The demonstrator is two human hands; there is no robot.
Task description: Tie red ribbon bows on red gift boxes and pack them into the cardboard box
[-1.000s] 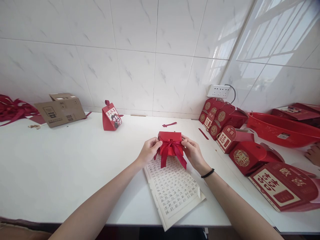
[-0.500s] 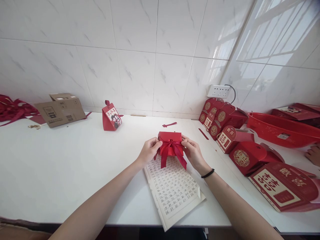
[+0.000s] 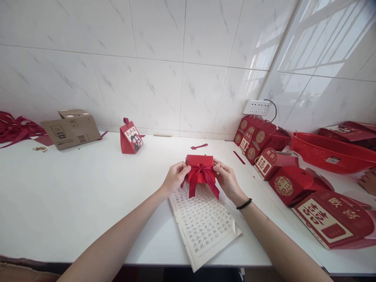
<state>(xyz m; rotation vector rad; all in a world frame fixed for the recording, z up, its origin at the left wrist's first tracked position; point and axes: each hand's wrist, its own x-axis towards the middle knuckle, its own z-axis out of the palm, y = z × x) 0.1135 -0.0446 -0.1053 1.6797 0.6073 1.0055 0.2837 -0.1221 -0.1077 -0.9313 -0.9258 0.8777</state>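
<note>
1. Found small red box [image 3: 200,161] at mid-desk, over far end of handwritten notebook [image 3: 205,227] — couldn't tell if resting on it or held just clear.
2. Noted ribbon bow [image 3: 201,169] tied across box front, w/ two tails hanging down over page.
3. Saw left hand [image 3: 176,177] nearly closed, pinching box at its L side, thumb to front; couldn't tell if bow loop also caught.
4. Saw right hand [image 3: 225,177] likewise nearly closed, pinching R side opp.; logged black band [image 3: 244,203] on wrist.
5. Logged ribbon scrap [image 3: 199,147] on white desk [image 3: 117,203], behind box; farther L, upright gift box [image 3: 129,139] w/ printed figures & loop on top.
6. Listed at far L: cardboard box [image 3: 78,131] near wall, w/ tangled ribbons [image 3: 19,127] beside it.
7. Listed at R: several red cartons [image 3: 283,184] w/ gold or pale panels, near red basin [image 3: 331,162]; power strip [image 3: 257,107] at wall behind.
8. Spotted co-worker's hand [image 3: 369,181] at extreme R edge — only partly in view.
</note>
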